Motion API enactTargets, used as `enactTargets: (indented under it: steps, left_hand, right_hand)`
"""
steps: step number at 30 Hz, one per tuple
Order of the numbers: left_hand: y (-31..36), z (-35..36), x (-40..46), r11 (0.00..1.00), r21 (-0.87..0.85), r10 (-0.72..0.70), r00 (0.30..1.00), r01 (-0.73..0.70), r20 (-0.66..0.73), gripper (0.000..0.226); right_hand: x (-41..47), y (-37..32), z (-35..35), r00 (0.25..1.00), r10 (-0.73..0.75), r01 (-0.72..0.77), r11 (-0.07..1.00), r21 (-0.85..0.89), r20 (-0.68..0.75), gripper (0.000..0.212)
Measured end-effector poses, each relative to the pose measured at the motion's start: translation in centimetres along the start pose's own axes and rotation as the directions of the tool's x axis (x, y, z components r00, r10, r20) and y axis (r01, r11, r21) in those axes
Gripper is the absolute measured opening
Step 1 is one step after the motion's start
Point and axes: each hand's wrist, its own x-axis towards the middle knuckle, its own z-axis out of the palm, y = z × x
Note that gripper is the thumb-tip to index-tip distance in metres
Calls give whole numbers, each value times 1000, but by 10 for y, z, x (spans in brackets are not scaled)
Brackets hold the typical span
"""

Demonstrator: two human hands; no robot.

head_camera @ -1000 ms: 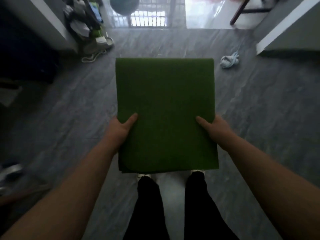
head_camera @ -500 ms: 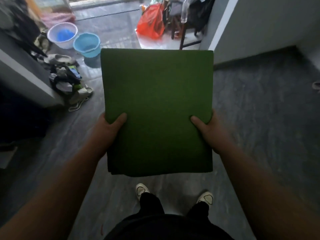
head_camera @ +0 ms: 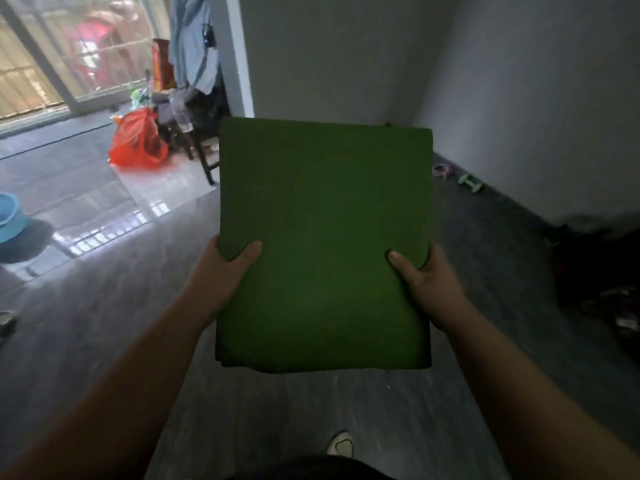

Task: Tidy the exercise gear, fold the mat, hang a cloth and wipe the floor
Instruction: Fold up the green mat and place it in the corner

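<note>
mat (head_camera: 322,244), dark green and folded into a flat, thick square, is held out level at about waist height, above the grey floor (head_camera: 104,306) and in the middle of the view. it is gripped at both side edges near its nearer half: the left hand (head_camera: 221,271) is curled round the left edge with the thumb laid on top, and the right hand (head_camera: 426,285) is curled round the right edge the same way; the remaining fingers are hidden beneath.

since a second ago the grip is unchanged, but the surroundings have swung round. the shoes and the two basins seen earlier have slid off to the left, and a pale wall corner (head_camera: 408,81) is now faced directly. folding appears finished, and the mat is judged to be on its way to a storage spot near that corner.

along the right wall, on the floor, a small green dumbbell (head_camera: 470,181) and a pink loop (head_camera: 441,171), perhaps a band, are seen. to the left, a red plastic bag (head_camera: 138,140), hanging clothes (head_camera: 194,46), a glass door (head_camera: 69,53) and the edge of a blue basin (head_camera: 10,216) are visible. one white shoe (head_camera: 341,445) is glimpsed below.

no brand, label or writing can be read anywhere.
</note>
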Motion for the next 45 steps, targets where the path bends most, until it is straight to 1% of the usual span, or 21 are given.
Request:
enactTargets:
  steps: [3, 5, 6, 8, 10, 13, 17, 20, 23, 26, 27, 30, 31, 32, 36, 40, 42, 45]
  left_hand:
    - [23, 83, 14, 1000, -1, 9, 990, -9, 144, 35]
    - [35, 129, 22, 1000, 9, 20, 977, -22, 215, 32]
    - [39, 148, 28, 1000, 13, 16, 968, -20, 250, 36]
    - [47, 182, 44, 999, 33, -1, 950, -9, 311, 59]
    - [54, 211, 63, 998, 67, -15, 938, -9, 347, 82]
    - [68, 257, 91, 995, 90, -7, 920, -31, 392, 96]
    - [89, 318, 135, 993, 89, 29, 888, -78, 459, 88]
    - [109, 363, 182, 991, 101, 26, 873, -86, 486, 90]
    - [136, 408, 234, 989, 89, 56, 849, -121, 526, 75]
    - [165, 451, 286, 986, 80, 75, 824, -145, 561, 56]
    - [174, 466, 303, 983, 90, 82, 819, -161, 568, 58]
    - [194, 508, 340, 974, 119, 87, 806, -191, 585, 84]
    - [199, 524, 349, 973, 120, 86, 797, -195, 598, 88]
    - [203, 540, 358, 972, 132, 79, 793, -197, 604, 87]
    - [218, 619, 385, 962, 180, 49, 776, -206, 628, 63]
    - [232, 720, 416, 951, 186, 71, 759, -247, 647, 58]
    - [241, 774, 427, 950, 192, 68, 760, -247, 646, 59]
    - [259, 850, 439, 945, 214, 53, 762, -246, 646, 54]
  right_hand:
    - [5, 23, -74, 991, 61, -60, 998, 13, -120, 60]
    - [8, 38, -113, 979, 95, -93, 995, 17, -182, 61]
    - [10, 45, -129, 971, 111, -108, 994, 28, -211, 60]
    - [15, 58, -156, 954, 150, -137, 988, 69, -261, 55]
    - [23, 68, -177, 938, 168, -143, 984, 103, -305, 55]
    - [39, 79, -203, 908, 201, -165, 978, 128, -368, 56]
    - [78, 92, -233, 864, 243, -187, 968, 167, -442, 50]
    - [125, 94, -256, 829, 267, -204, 962, 179, -492, 59]
    - [181, 94, -276, 804, 276, -193, 959, 207, -527, 50]
    - [233, 94, -295, 769, 299, -191, 951, 243, -566, 45]
    - [249, 94, -302, 756, 303, -186, 949, 253, -580, 45]
    - [288, 94, -325, 721, 322, -186, 943, 276, -614, 47]
    - [298, 96, -335, 710, 330, -192, 941, 281, -622, 45]
    - [308, 97, -346, 697, 337, -197, 939, 283, -632, 44]
    - [353, 118, -397, 646, 338, -210, 941, 267, -684, 48]
    - [406, 154, -463, 604, 332, -212, 943, 255, -725, 44]
    - [433, 173, -501, 595, 325, -205, 946, 252, -735, 41]
    - [473, 197, -563, 578, 332, -224, 943, 247, -745, 46]
